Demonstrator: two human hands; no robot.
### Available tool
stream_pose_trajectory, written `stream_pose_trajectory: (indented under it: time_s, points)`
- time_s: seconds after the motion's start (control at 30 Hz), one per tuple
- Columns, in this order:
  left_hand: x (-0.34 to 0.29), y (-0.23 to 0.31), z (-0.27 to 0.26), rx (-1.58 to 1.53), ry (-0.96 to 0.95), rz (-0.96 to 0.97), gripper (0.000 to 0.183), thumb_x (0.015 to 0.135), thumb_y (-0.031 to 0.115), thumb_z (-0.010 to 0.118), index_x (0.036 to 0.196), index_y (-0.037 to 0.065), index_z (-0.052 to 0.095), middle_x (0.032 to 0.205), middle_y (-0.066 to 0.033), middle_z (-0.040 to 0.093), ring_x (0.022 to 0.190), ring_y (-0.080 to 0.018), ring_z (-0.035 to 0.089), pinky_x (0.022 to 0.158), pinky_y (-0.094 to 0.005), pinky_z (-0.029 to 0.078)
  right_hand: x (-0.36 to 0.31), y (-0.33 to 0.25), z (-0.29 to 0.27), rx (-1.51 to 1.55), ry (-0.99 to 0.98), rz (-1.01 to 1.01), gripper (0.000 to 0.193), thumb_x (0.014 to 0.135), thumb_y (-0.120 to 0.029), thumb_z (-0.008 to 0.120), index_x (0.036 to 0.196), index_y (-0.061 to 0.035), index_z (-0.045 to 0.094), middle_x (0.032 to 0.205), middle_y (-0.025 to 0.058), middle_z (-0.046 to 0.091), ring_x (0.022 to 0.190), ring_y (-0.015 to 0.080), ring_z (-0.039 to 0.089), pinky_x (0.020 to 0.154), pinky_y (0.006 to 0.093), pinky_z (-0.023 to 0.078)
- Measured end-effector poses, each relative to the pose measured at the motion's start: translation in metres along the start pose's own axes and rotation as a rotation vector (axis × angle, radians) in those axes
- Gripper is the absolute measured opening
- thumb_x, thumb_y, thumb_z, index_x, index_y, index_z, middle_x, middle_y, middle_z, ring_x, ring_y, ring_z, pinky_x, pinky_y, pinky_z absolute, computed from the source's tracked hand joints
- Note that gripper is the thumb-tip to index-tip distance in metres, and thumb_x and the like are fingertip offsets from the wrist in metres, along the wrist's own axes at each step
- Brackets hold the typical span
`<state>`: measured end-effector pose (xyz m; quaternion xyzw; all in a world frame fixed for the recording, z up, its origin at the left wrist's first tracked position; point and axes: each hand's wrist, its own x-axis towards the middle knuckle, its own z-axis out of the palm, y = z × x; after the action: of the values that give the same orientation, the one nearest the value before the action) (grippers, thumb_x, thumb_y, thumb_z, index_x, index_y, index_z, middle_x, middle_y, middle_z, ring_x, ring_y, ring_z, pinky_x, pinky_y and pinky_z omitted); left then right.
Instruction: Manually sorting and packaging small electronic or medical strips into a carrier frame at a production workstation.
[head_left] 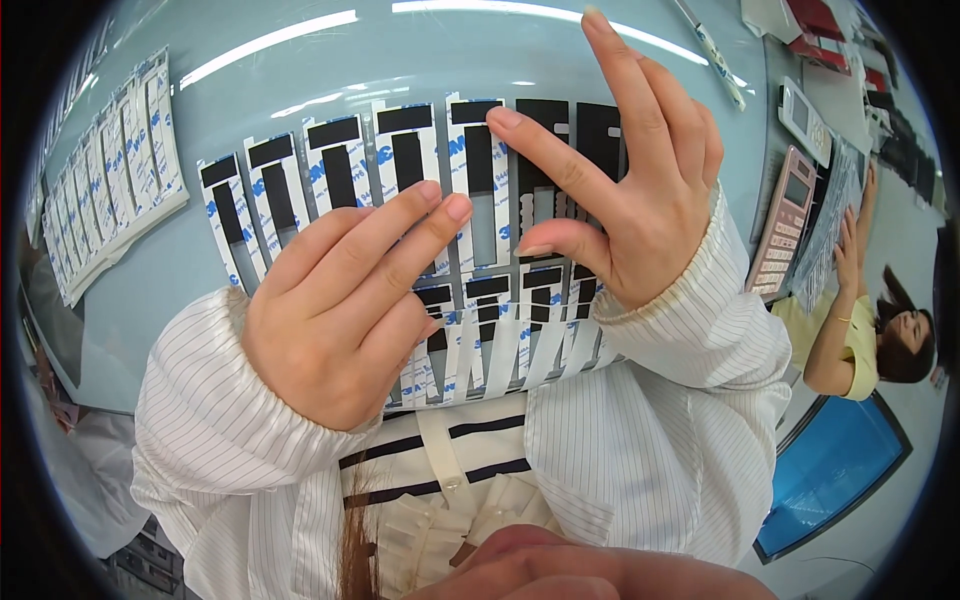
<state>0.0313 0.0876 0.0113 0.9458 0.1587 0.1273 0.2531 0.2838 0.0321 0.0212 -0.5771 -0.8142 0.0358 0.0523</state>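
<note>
A row of white adhesive-backed strips with blue print lies on the light grey table, each bearing black T-shaped pieces. My right hand is spread, its index fingertip on the top black bar of one strip. Its thumb points left over the black pieces at the row's right end; nothing shows between thumb and index. My left hand lies over the lower middle of the row, fingers stretched toward the same strip, thumb mostly hidden. Closer to my body, a second row of similar strips is partly covered by my hands and sleeves.
A stack of white-and-blue strip sheets lies at the far left. On the right are a pink calculator, a white calculator and a pen. Another person works beyond, near a blue panel.
</note>
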Motion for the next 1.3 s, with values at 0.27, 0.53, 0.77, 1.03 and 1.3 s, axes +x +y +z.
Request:
stream_pose_trajectory:
  time_s: [0.27,0.53,0.77,1.03,1.3]
  points:
    - [-0.001,0.002,-0.003,-0.008,0.001,-0.004,0.02,0.068,0.006,0.069,0.072,-0.002,0.05,0.133,-0.0263,0.062,0.128,-0.0407,0.057,0.101,-0.0503,0.047,0.026,-0.016,-0.017,0.544,-0.355,0.259,0.072,0.082,-0.079,0.042,0.139,-0.0391,0.058,0.163,0.0136,0.031,0.147,0.0333,0.031,0.117,0.0571,0.015]
    - [-0.007,0.0,-0.01,0.019,-0.033,-0.018,0.018,0.07,0.004,0.069,0.073,0.0,0.051,0.134,-0.0233,0.062,0.131,-0.0356,0.056,0.107,-0.0531,0.04,0.025,0.029,0.071,-0.173,0.528,-0.329,0.079,0.084,-0.085,0.035,0.146,-0.0394,0.052,0.161,0.0212,0.029,0.149,0.0363,0.028,0.116,0.0589,0.005]
    - [-0.004,0.0,-0.022,0.013,-0.069,-0.004,0.018,0.075,0.003,0.068,0.073,0.002,0.05,0.137,-0.0222,0.061,0.131,-0.0348,0.056,0.11,-0.0549,0.035,-0.01,-0.011,-0.008,-0.105,-0.045,-0.018,0.074,0.091,-0.078,0.033,0.133,-0.0287,0.068,0.157,0.0214,0.039,0.141,0.036,0.038,0.115,0.0448,0.025]
    - [-0.004,0.008,-0.026,-0.319,0.065,0.025,0.007,0.083,-0.005,0.057,0.081,-0.001,0.053,0.115,-0.0247,0.067,0.088,-0.0316,0.063,0.081,-0.0405,0.049,-0.037,-0.022,-0.051,1.036,-0.303,0.261,0.03,0.084,-0.009,0.075,0.113,-0.0007,0.072,0.104,0.0152,0.072,0.1,0.0271,0.067,0.09,0.0365,0.049]
    - [-0.009,0.018,-0.022,-0.871,-0.076,-0.258,0.019,0.081,0.008,0.082,0.085,0.002,0.065,0.081,-0.0075,0.065,0.069,-0.0148,0.06,0.06,-0.0278,0.044,-0.038,-0.018,-0.056,1.432,-0.191,0.407,0.003,0.088,-0.003,0.072,0.089,0.0006,0.071,0.087,0.0067,0.068,0.083,0.0157,0.06,0.077,0.0291,0.045]
